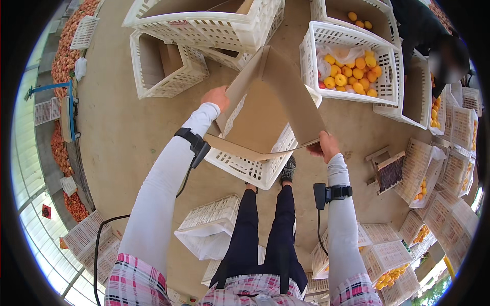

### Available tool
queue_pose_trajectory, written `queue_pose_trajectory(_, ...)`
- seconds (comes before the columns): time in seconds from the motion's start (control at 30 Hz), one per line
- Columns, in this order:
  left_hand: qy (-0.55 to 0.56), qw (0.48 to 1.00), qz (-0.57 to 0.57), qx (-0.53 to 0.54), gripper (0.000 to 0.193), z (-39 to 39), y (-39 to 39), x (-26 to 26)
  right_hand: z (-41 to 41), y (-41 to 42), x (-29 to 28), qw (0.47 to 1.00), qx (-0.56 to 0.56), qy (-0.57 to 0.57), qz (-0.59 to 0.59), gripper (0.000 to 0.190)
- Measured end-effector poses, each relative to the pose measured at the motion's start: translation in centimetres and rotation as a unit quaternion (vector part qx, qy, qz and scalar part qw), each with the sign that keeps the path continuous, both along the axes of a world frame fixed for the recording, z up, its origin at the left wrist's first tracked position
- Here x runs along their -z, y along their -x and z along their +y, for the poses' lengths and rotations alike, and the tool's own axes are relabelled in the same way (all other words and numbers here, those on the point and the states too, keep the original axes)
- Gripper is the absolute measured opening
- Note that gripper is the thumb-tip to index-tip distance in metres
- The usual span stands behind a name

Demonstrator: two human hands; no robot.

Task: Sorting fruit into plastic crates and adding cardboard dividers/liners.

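Note:
A folded strip of brown cardboard (pixel 296 99) forms an open four-sided frame in front of me. My left hand (pixel 216 98) grips its left side, and my right hand (pixel 326 147) holds its right corner, with the fingers partly hidden under the edge. Beneath and partly inside the frame's outline is a white slatted plastic crate (pixel 245 168), standing on the floor by my feet. The cardboard sits tilted above the crate's rim, covering much of it. A flat brown surface (pixel 258 114) shows through the frame; whether it lies on the crate's bottom, I cannot tell.
Cardboard-lined white crates (pixel 199 28) stand ahead. To the right, a crate holds yellow-orange fruit (pixel 352 74), near a bending person (pixel 417 30). A small wooden stool (pixel 388 172) and stacked crates (pixel 451 214) are at right. Behind my left leg lies a plastic-lined crate (pixel 210 225).

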State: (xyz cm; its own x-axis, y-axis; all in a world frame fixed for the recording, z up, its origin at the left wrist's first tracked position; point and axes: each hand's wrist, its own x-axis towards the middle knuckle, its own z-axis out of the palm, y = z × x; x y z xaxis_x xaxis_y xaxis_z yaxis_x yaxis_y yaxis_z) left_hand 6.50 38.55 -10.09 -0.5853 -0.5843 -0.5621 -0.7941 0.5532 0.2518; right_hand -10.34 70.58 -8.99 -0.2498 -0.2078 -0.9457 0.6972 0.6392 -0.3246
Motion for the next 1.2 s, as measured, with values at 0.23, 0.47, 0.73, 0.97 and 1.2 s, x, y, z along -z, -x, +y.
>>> queue_pose_trajectory(0.23, -0.017, 0.998, -0.046, -0.035, 0.04, 7.9, -2.2, 3.7, 0.4, -13.1, 1.3, 0.969, -0.242, 0.039, -0.024, 0.046)
queue_pose_trajectory(0.47, -0.002, 0.994, -0.099, -0.035, 0.042, 7.0, -1.6, 8.6, -0.8, -10.2, 10.0, 0.992, -0.117, -0.038, 0.006, 0.036)
queue_pose_trajectory(0.73, 0.044, 0.993, -0.034, -0.101, 0.035, 2.2, -2.1, 14.1, 0.3, -6.8, 15.2, 0.982, -0.07, -0.046, 0.167, 0.031)
queue_pose_trajectory(0.97, -0.008, 0.982, -0.024, -0.186, 0.051, 6.7, -4.0, 18.1, -1.5, -7.9, 14.1, 0.866, -0.317, -0.133, 0.363, 0.04)
queue_pose_trajectory(1.2, 0.004, 0.971, 0.155, 0.181, 0.057, 11.1, -7.6, 15.0, 0.0, -11.5, 9.0, 0.782, -0.412, 0.056, 0.463, 0.037)
